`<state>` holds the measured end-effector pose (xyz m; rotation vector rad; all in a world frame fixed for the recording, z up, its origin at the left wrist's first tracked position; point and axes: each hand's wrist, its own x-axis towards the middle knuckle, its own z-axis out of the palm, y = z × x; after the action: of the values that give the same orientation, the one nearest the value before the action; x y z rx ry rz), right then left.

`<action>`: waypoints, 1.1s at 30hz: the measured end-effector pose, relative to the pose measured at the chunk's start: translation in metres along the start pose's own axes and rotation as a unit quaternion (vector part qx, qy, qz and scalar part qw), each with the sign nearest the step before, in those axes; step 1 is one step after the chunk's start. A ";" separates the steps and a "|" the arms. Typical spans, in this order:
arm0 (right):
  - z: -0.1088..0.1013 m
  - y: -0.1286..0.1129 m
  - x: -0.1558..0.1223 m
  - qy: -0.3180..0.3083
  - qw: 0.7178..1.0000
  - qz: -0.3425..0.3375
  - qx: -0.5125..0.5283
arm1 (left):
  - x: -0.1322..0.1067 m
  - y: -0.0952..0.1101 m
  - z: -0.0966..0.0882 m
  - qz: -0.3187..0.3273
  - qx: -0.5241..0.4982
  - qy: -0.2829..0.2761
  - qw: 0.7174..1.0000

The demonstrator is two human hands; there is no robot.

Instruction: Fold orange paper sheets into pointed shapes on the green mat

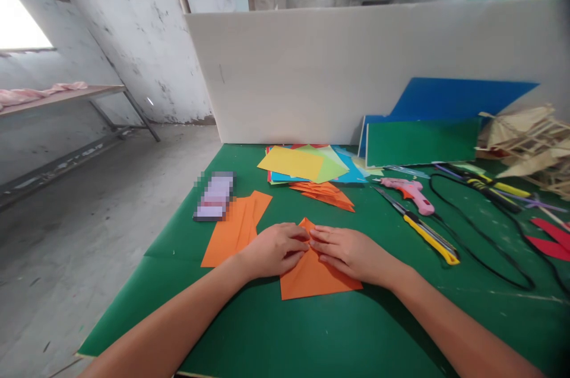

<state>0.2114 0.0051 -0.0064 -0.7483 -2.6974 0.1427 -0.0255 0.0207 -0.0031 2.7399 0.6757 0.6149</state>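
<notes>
An orange sheet of paper [321,280] lies on the green table in front of me, its upper part folded to a point. My left hand [275,250] is on the sheet's left side, fingers bent and closed on the folded edge near the middle. From the other side, my right hand [350,250] presses the right flap, its fingers close together and holding the paper down. The two sets of fingertips almost meet below the point. Beside my left hand lie more orange sheets [236,226] with crease lines. Past my hands is a stack of folded orange pieces [325,194].
Coloured paper sheets [291,163] are piled at the back. At left lies a blurred phone [216,195]. To the right are a yellow utility knife [430,240], a pink glue gun [409,191] with a black cord, and green board [421,142]. A white panel [294,75] stands behind.
</notes>
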 end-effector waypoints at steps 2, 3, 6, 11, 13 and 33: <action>0.000 -0.001 0.000 0.008 1.000 -0.002 0.000 | 0.001 0.001 -0.002 0.001 0.003 0.001 1.000; 0.000 -0.001 0.000 0.010 1.000 -0.002 0.001 | 0.002 0.002 -0.002 0.001 0.004 0.000 1.000; 0.000 -0.002 0.000 0.005 1.000 0.006 -0.002 | 0.002 0.002 -0.004 -0.005 -0.004 -0.002 1.000; 0.001 -0.002 0.000 -0.010 1.000 0.011 -0.009 | 0.001 -0.001 -0.004 -0.022 -0.030 0.003 0.999; 0.002 -0.001 -0.001 -0.006 1.000 0.009 -0.006 | 0.001 -0.003 -0.004 -0.027 -0.039 -0.001 0.999; 0.001 -0.004 0.000 -0.018 1.000 0.015 -0.020 | 0.006 -0.011 -0.012 -0.026 -0.037 -0.067 0.997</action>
<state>0.2088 0.0019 -0.0064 -0.8057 -2.7307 0.1102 -0.0302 0.0346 0.0060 2.6573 0.6767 0.4322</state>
